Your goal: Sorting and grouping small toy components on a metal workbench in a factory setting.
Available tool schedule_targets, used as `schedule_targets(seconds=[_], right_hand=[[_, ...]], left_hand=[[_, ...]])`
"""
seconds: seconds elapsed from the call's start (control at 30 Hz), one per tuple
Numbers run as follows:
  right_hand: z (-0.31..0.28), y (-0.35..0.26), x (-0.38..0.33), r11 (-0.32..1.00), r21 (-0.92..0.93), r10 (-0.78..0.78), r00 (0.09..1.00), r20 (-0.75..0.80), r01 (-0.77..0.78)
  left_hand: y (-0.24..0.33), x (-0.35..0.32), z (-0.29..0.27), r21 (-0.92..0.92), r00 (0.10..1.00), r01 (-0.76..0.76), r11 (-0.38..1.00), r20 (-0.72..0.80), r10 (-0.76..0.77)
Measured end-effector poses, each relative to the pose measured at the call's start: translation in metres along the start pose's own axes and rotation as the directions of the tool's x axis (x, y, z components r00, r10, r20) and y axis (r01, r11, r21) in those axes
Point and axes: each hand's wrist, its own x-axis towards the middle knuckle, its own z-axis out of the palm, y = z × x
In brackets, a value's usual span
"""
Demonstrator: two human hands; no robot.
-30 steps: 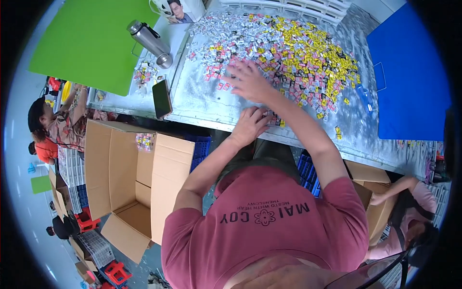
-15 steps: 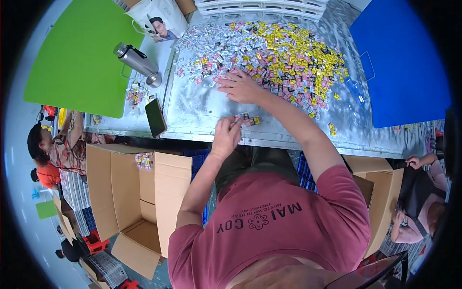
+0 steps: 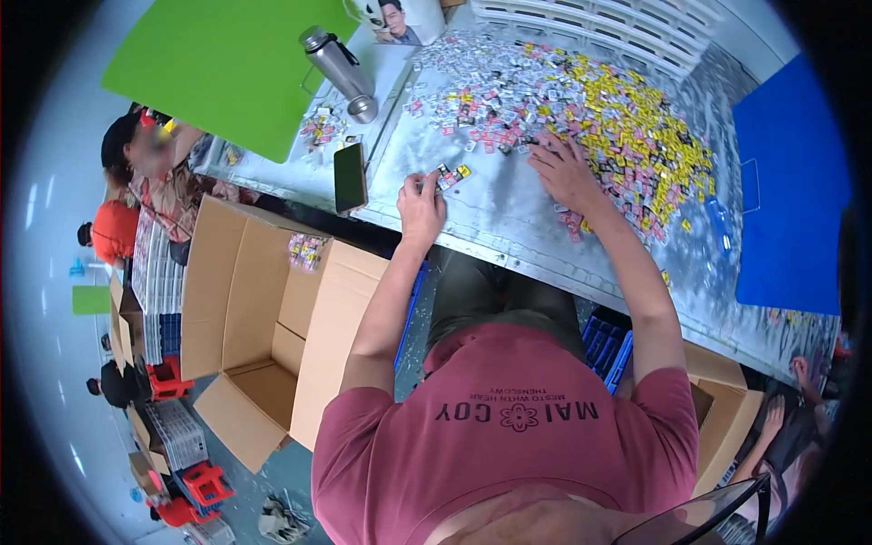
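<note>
A heap of small square printed pieces [image 3: 636,118], in silver-white, yellow, pink and black, spreads over the metal tabletop. My right hand [image 3: 570,177] lies on the heap's near side, its fingers spread over the pink and black pieces. Nearer the front edge, my left hand [image 3: 421,216] is closed, fingertips curled down at the end of a short row of the same pieces [image 3: 451,176]. Part of that row is hidden by the fingers. The kind of the pieces is too small to make out.
Left of my left hand lie a dark phone [image 3: 350,177] and a steel flask [image 3: 338,68]. Green [image 3: 213,68] and blue [image 3: 790,191] boards flank the table. White stacked trays [image 3: 609,27] stand behind. An open cardboard box [image 3: 245,300] is below left; other people sit at both sides.
The view has turned, shifting the table. My right hand has moved rightward along the heap's near side, and several pieces are drawn toward the front edge. My left hand stays by the short row.
</note>
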Motion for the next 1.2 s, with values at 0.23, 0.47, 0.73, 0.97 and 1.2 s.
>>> schedule_targets(seconds=[0.23, 0.47, 0.73, 0.97, 1.2], right_hand=[[-0.021, -0.032, -0.044, 0.934, -0.055, 0.357, 0.925, 0.134, -0.352], [-0.009, -0.067, -0.081, 0.926, -0.004, 0.378, 0.926, 0.02, -0.378], [0.02, -0.043, -0.069, 0.922, 0.082, 0.383, 0.86, -0.337, -0.378], [0.038, -0.041, -0.067, 0.905, 0.052, 0.387, 0.764, -0.516, -0.423], [0.034, -0.051, -0.061, 0.899, 0.065, 0.403, 0.76, -0.51, -0.433]], left_hand=[[-0.02, 0.023, 0.01, -0.034, 0.995, -0.094, 0.995, -0.035, 0.092], [-0.025, 0.046, -0.018, -0.255, 0.997, 0.011, 0.967, 0.08, 0.009], [0.14, 0.087, -0.084, -0.805, 0.932, -0.048, 0.592, 0.177, 0.316], [0.197, 0.085, -0.062, -0.747, 0.819, 0.009, 0.664, 0.387, 0.424], [0.194, 0.064, -0.026, -0.709, 0.764, 0.247, 0.66, 0.562, 0.318]])
